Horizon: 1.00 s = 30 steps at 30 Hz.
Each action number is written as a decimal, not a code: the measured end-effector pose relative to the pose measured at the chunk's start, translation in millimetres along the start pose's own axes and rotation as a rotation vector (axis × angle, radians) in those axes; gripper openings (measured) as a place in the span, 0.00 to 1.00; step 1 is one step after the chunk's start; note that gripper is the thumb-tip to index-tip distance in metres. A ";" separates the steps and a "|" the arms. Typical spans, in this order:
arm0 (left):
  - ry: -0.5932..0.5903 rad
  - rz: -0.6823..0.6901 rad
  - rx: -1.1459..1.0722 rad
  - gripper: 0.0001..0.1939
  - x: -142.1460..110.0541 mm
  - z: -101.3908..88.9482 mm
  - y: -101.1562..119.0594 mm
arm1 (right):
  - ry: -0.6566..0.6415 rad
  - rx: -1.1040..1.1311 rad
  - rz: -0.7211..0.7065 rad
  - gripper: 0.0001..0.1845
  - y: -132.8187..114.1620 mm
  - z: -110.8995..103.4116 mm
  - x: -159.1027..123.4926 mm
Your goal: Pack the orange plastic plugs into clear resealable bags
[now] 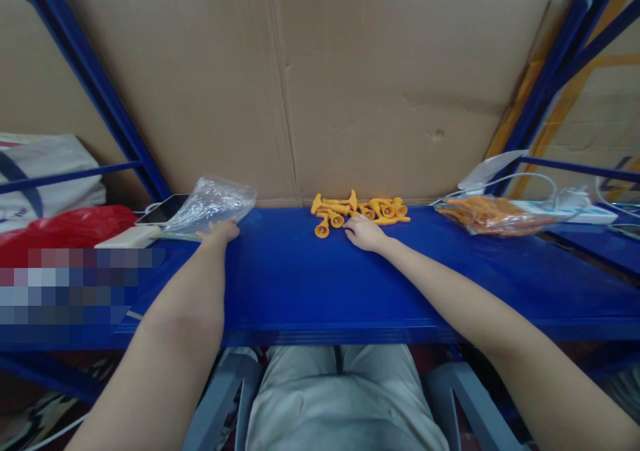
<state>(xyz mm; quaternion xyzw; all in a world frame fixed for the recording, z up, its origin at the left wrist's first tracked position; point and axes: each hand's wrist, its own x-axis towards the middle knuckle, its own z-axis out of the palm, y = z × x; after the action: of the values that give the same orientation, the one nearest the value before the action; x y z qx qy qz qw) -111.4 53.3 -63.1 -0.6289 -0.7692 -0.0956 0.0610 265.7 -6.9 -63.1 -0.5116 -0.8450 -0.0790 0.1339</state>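
Note:
A heap of several small orange funnel-shaped plastic parts (358,211) lies at the back of the blue shelf board (300,284). My right hand (365,232) rests on the board at the heap's near edge, fingers curled down among the parts; whether it grips one is hidden. My left hand (220,231) reaches out to the left and lies on the near edge of a crumpled clear plastic bag (213,201), fingers bent over it.
A clear bag filled with orange parts (487,214) lies at the right, beside a white power strip with cables (575,208). A phone (163,210) and a red bag (65,231) sit at the left. A cardboard sheet (320,91) backs the shelf between blue rack posts.

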 end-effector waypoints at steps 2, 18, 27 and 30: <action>-0.038 -0.210 -0.064 0.23 -7.5 -1.1 10.6 | -0.003 -0.007 -0.005 0.19 -0.1 -0.4 -0.3; 0.193 0.264 0.074 0.26 -25.7 -13.7 60.1 | 0.100 0.088 -0.216 0.10 -1.3 -2.8 -4.4; 0.237 0.830 0.105 0.20 -36.8 -13.9 118.5 | 0.126 0.163 -0.406 0.16 -1.1 -0.1 -3.9; 0.275 0.934 0.103 0.19 -44.8 -15.8 132.3 | 0.145 0.157 -0.444 0.17 -7.9 -3.4 -7.1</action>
<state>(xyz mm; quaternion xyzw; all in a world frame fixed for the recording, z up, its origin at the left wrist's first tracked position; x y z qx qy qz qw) 26.8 32.1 -48.0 -0.8845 -0.3933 -0.1019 0.2292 262.4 -17.5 -62.1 -0.2942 -0.9286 -0.0771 0.2127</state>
